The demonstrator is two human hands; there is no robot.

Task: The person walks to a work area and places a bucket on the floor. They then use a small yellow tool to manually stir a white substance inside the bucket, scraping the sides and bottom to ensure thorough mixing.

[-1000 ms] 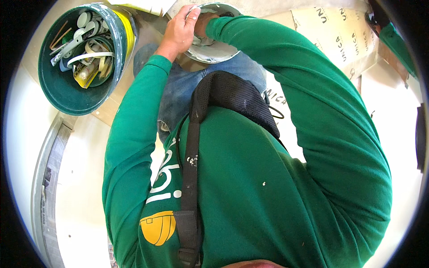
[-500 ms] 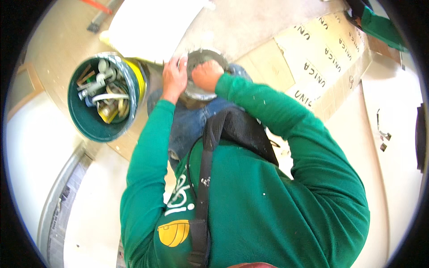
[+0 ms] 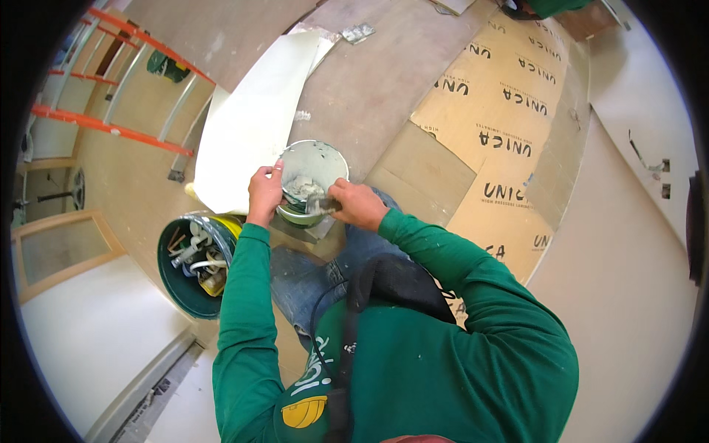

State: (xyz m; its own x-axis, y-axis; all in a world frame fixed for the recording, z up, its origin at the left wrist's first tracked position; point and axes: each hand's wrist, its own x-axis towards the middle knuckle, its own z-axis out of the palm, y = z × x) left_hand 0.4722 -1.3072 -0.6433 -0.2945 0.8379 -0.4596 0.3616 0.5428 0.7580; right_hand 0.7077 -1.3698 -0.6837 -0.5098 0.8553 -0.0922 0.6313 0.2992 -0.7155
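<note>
My left hand (image 3: 264, 193) grips the left rim of a small bucket (image 3: 334, 153), its thumb at the edge. The bucket is tilted, and pale grey paste (image 3: 301, 186) lies inside, with smears on the walls. In my right hand (image 3: 360, 204) is a putty knife (image 3: 320, 205) with a paste-coated blade, held across the bucket's near rim. Part of the knife is hidden by my fingers. My knees in jeans are just below the bucket.
A dark green bucket of tools and pipe pieces (image 3: 185, 284) stands at my left. Beyond it are a white sheet (image 3: 247, 122) and an orange ladder (image 3: 122, 131). Printed cardboard (image 3: 473, 155) covers the floor at right. Someone's green sleeve (image 3: 550, 6) shows at the far right.
My right hand has come up from inside the bucket to its near rim, bringing the putty knife into sight. My left hand stays on the bucket. The view has tilted, showing more floor ahead.
</note>
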